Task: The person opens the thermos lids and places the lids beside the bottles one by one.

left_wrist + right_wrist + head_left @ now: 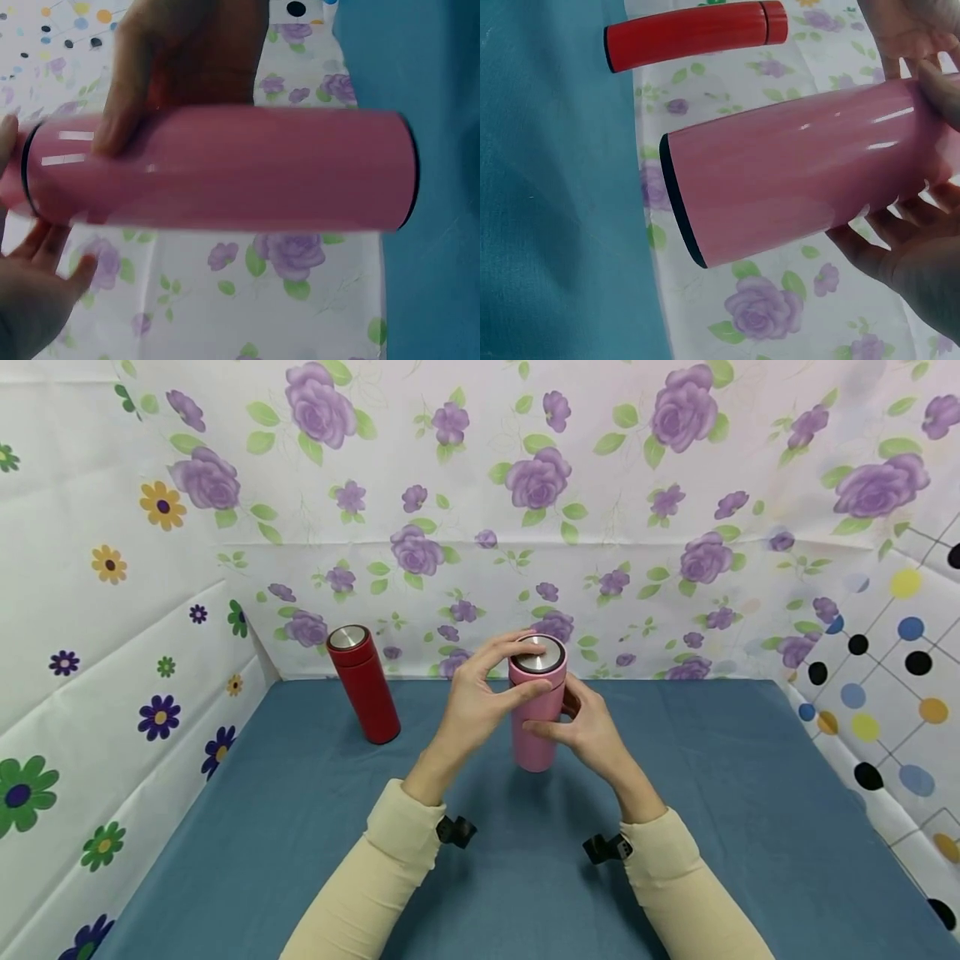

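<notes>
A pink thermos flask [536, 727] with a steel-topped lid stands upright between both hands, its base close over the blue cloth. My left hand [480, 689] grips the lid from the left, thumb across its front and fingers over the top. Lower down, my right hand [592, 731] holds the body, with the thumb in front and the fingers wrapped behind. In the left wrist view the pink flask [262, 169] lies sideways across the picture, and the right hand [195, 60] covers part of its body. The right wrist view shows its dark base rim and the right hand's fingers [885, 255] beneath it.
A red thermos flask [367, 693] with a steel-topped lid stands on the blue tablecloth [300, 860] to the left. Behind the table hangs a floral sheet [450, 485]. Patterned sheets also line the left and right sides. Small black cameras sit at both wrists.
</notes>
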A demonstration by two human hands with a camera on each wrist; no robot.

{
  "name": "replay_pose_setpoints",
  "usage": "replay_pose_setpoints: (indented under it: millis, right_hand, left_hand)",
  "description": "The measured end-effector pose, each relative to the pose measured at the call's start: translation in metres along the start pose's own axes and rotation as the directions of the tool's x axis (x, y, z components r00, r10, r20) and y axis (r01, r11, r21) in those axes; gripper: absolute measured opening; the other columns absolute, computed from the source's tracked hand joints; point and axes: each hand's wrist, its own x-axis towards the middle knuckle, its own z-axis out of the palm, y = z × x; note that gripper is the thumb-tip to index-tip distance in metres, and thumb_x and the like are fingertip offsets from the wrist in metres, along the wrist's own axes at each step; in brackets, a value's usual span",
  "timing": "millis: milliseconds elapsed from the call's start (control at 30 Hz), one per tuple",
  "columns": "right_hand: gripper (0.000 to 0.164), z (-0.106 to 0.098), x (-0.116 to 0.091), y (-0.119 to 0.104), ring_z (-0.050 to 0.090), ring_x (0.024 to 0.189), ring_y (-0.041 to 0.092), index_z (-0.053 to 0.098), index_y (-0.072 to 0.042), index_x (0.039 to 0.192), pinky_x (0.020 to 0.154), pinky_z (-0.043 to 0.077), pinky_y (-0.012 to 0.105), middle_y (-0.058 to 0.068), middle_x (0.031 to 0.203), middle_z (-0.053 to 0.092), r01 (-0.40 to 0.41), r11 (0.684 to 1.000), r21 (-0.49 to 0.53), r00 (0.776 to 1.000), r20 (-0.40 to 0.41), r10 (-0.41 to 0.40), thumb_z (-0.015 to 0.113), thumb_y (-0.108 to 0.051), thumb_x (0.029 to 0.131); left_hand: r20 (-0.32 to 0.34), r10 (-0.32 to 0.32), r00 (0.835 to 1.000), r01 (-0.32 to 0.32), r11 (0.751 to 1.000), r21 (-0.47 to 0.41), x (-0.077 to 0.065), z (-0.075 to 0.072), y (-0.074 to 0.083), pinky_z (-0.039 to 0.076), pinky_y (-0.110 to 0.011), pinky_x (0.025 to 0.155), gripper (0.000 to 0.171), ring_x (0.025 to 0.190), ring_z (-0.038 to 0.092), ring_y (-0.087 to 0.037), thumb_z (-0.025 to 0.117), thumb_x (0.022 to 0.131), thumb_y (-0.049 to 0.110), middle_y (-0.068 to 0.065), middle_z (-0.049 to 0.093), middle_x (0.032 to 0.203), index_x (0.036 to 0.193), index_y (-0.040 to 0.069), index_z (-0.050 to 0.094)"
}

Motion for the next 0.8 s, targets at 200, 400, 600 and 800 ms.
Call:
replay_pose_setpoints:
  millis: [200, 400, 600, 800]
  right_hand:
    - [0.069, -0.009, -0.002, -0.003, 0.064, 0.119, 0.029, 0.053, -0.015, 0.15, 0.1, 0.054, 0.044, 0.008, 0.138, 0.062, -0.072, 0.993, 0.099, 0.99, 0.132, 0.058, 0.084, -0.021, 0.089]
    - [0.069, -0.012, -0.004, -0.002, 0.063, 0.119, 0.033, 0.053, -0.011, 0.149, 0.098, 0.055, 0.044, 0.012, 0.138, 0.061, -0.063, 0.985, 0.162, 0.976, 0.217, 0.027, 0.084, -0.017, 0.088]
    - [0.068, -0.013, -0.004, -0.003, 0.063, 0.119, 0.033, 0.053, -0.01, 0.149, 0.098, 0.055, 0.045, 0.013, 0.137, 0.061, -0.048, 0.983, 0.175, 0.976, 0.216, 0.009, 0.083, -0.015, 0.088]
    - [0.066, -0.011, -0.003, -0.005, 0.064, 0.116, 0.033, 0.056, -0.012, 0.147, 0.097, 0.056, 0.043, 0.011, 0.134, 0.063, -0.063, 0.988, 0.138, 0.983, 0.181, 0.037, 0.083, -0.021, 0.088]
  left_hand:
    - [0.237, -0.003, 0.971, 0.043, 0.986, -0.163, 0.006, -0.02, 0.001, 0.036, -0.048, 0.12, 0.051, 0.146, 0.043, -0.019, 0.077, 0.096, 0.036, -0.002, 0.052, 0.153, 0.136, 0.007, 0.067]
    - [0.331, -0.004, 0.944, 0.081, 0.972, -0.22, 0.007, -0.026, 0.004, 0.04, -0.05, 0.116, 0.043, 0.14, 0.049, -0.025, 0.077, 0.097, 0.017, -0.005, 0.054, 0.149, 0.136, 0.004, 0.066]
    - [0.304, 0.013, 0.953, 0.057, 0.974, -0.22, 0.006, -0.024, 0.003, 0.039, -0.047, 0.117, 0.046, 0.141, 0.049, -0.025, 0.078, 0.096, 0.025, -0.005, 0.055, 0.15, 0.135, 0.003, 0.066]
    - [0.231, 0.028, 0.972, 0.023, 0.976, -0.216, 0.005, -0.018, 0.003, 0.035, -0.049, 0.12, 0.055, 0.145, 0.046, -0.023, 0.079, 0.094, 0.037, -0.007, 0.056, 0.151, 0.134, 0.002, 0.068]
